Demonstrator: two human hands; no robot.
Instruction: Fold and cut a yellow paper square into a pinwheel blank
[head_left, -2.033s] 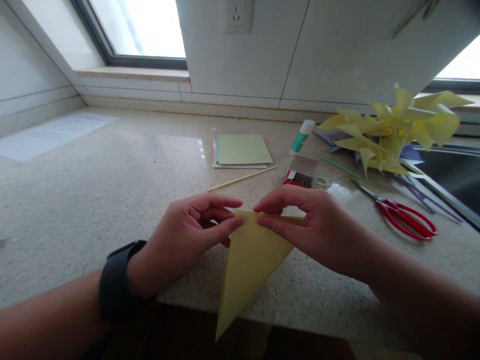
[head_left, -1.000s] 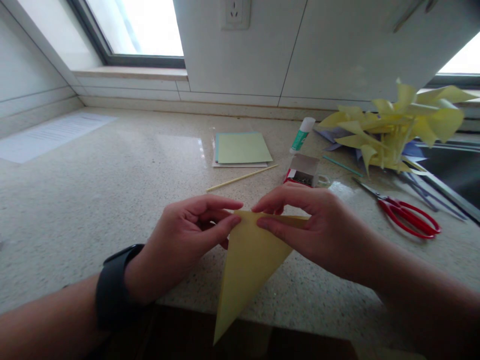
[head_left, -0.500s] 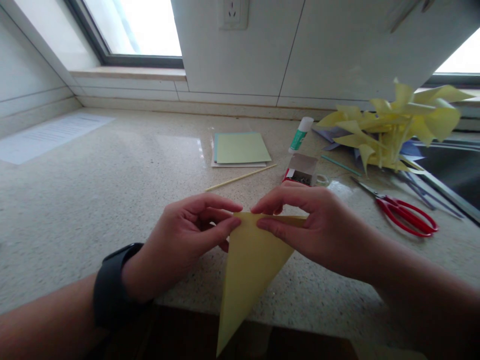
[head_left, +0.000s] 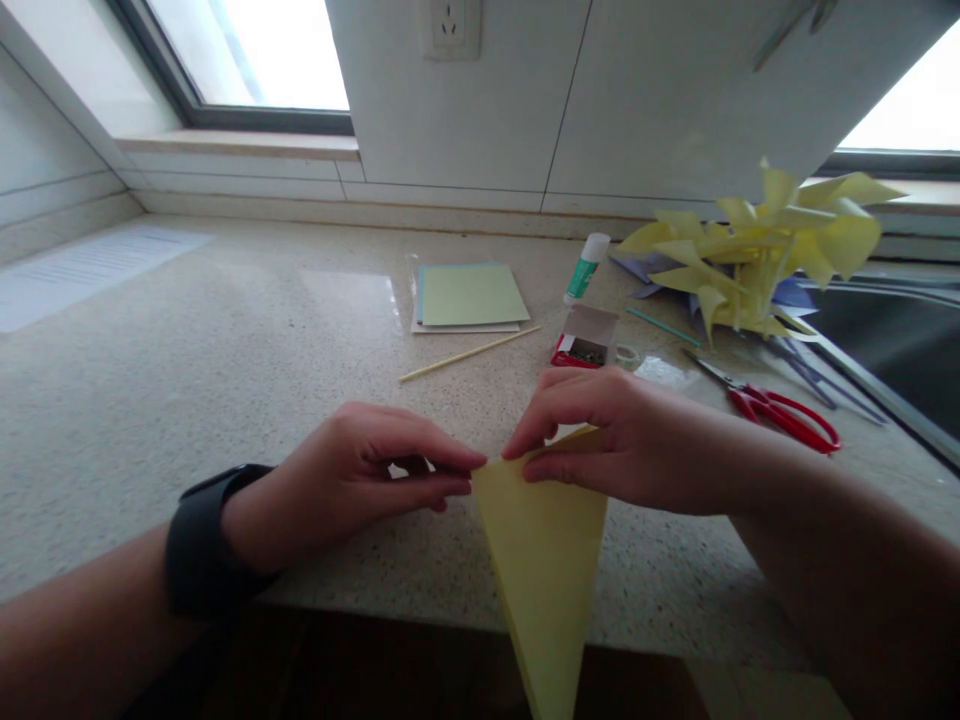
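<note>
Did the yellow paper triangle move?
Yes. The yellow paper triangle turned: its hanging tip swung to the right along the counter edge, while the left hand and right hand still pinch its top.

Speckled stone countertop [head_left: 187,380]; pale panelled wall [head_left: 465,130] with a socket [head_left: 448,25]; bright window [head_left: 255,50]; seemingly a sink [head_left: 892,350] at right.

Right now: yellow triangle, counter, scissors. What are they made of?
Yellow triangle: likely thin matte paper; crisp folded edges, tip hanging free, pinched by left hand and right hand. Counter: speckled stone or composite, polished; it reflects window light. Scissors: bare metal blades, glossy red handles, probably plastic.
</note>
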